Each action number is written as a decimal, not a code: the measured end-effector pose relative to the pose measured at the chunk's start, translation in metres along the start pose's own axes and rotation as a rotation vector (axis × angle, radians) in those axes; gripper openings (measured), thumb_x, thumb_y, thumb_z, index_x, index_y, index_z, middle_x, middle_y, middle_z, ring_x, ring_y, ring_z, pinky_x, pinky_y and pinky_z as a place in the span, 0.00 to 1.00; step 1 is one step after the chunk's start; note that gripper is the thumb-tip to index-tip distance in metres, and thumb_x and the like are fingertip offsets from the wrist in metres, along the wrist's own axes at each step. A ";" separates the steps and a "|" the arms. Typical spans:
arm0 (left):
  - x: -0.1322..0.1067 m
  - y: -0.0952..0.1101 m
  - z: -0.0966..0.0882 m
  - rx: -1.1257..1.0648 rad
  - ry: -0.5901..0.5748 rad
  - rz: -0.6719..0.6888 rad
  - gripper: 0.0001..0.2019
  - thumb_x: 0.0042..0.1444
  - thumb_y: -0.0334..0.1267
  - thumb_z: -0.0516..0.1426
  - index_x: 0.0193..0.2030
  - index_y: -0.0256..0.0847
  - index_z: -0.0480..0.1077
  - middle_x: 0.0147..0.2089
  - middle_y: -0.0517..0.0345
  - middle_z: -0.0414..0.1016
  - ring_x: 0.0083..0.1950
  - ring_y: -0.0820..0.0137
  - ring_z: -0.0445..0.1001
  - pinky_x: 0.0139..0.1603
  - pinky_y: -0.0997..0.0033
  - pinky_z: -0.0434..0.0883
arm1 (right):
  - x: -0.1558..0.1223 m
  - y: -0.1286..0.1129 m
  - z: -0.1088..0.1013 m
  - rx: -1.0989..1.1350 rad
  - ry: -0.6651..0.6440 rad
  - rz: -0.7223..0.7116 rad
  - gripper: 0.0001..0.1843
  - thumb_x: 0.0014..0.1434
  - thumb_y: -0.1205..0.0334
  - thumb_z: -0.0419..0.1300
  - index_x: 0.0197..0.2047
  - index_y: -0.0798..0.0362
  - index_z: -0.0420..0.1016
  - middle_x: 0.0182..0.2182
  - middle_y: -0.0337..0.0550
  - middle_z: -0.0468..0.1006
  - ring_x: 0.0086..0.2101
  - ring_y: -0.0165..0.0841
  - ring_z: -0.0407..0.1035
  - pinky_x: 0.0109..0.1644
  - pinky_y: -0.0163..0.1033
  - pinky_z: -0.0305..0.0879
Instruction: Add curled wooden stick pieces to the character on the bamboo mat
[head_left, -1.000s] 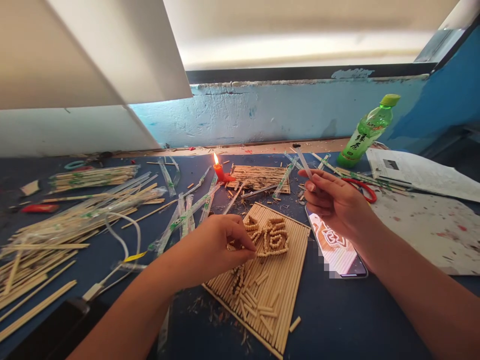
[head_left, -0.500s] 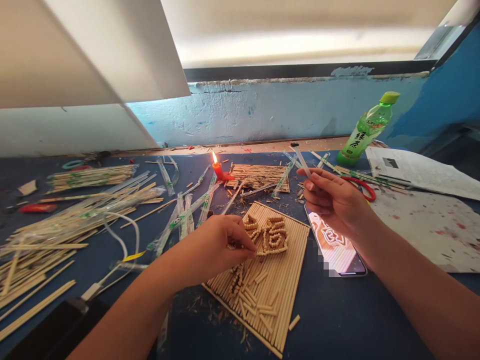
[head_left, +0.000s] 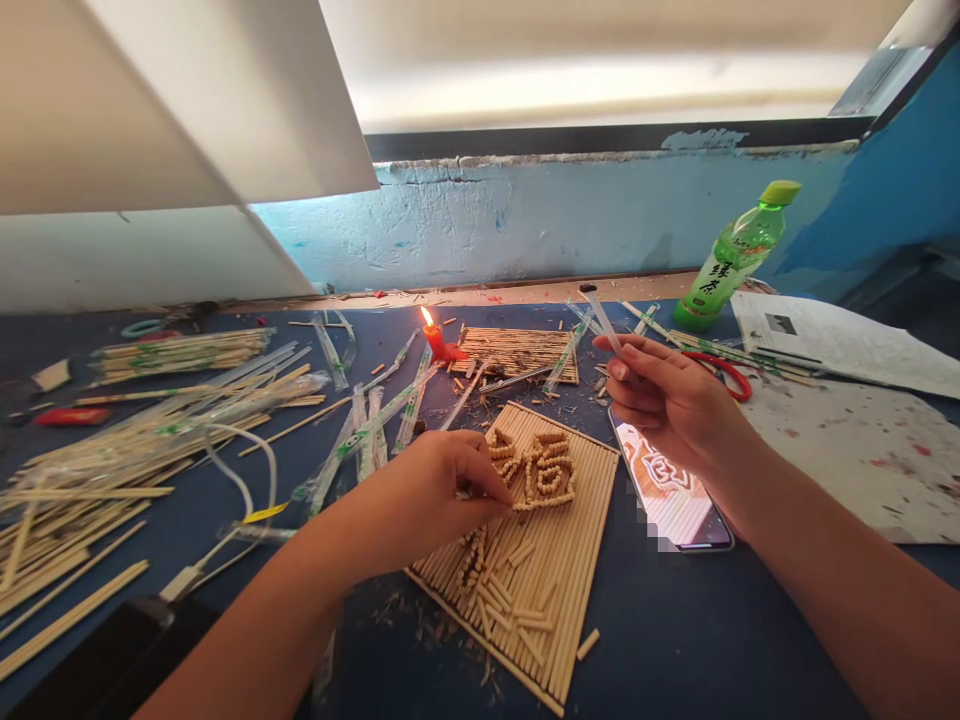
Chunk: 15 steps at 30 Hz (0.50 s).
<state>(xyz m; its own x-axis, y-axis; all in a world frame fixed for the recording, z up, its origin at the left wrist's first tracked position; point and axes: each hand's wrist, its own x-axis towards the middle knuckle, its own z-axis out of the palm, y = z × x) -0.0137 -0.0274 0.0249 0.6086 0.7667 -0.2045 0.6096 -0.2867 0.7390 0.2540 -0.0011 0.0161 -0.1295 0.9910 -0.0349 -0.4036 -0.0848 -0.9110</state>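
Note:
My right hand point(head_left: 667, 395), raised above a phone point(head_left: 675, 490), is closed around a translucent white glue stick point(head_left: 604, 320) whose upper tip is blackened. My left hand point(head_left: 457, 480) rests over a panel of joined wooden sticks point(head_left: 577, 540), thumb and fingertips pinched at the raised pattern of short stick pieces point(head_left: 551, 475). What those fingertips hold, if anything, is too small to make out. Part of the pattern lies hidden beneath this hand. Several loose cut pieces point(head_left: 517, 605) are scattered on the panel's lower half.
A lit red candle point(head_left: 439, 340) burns behind the panel, beside a smaller stick mat point(head_left: 517, 355). Plastic wrappers point(head_left: 367, 440), chopsticks point(head_left: 75, 530) and a white cable point(head_left: 247, 470) spread leftward. Red-handled scissors point(head_left: 727, 375), a green tea bottle point(head_left: 735, 260) and papers point(head_left: 847, 460) are at right.
Both hands keep almost the same position, with the glue stick still in my right hand. The candle flame has shifted slightly.

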 end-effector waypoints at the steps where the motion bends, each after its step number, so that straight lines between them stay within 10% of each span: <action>1: 0.000 0.000 0.000 0.005 0.000 0.004 0.07 0.55 0.35 0.61 0.36 0.47 0.82 0.37 0.60 0.73 0.34 0.73 0.72 0.35 0.72 0.67 | 0.000 0.000 0.000 -0.001 -0.001 -0.001 0.09 0.61 0.63 0.61 0.44 0.52 0.80 0.27 0.36 0.63 0.21 0.23 0.42 0.20 0.34 0.35; 15: -0.002 0.003 0.000 0.039 0.017 0.067 0.08 0.57 0.35 0.59 0.35 0.47 0.82 0.36 0.59 0.71 0.34 0.73 0.71 0.35 0.72 0.66 | -0.001 -0.001 0.002 -0.036 0.002 -0.007 0.09 0.60 0.61 0.62 0.44 0.50 0.79 0.27 0.36 0.63 0.21 0.24 0.41 0.20 0.36 0.35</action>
<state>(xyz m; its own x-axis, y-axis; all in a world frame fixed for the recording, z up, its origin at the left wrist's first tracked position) -0.0131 -0.0298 0.0275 0.6402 0.7546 -0.1436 0.5870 -0.3600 0.7252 0.2527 -0.0025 0.0184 -0.1251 0.9917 -0.0290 -0.3720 -0.0740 -0.9253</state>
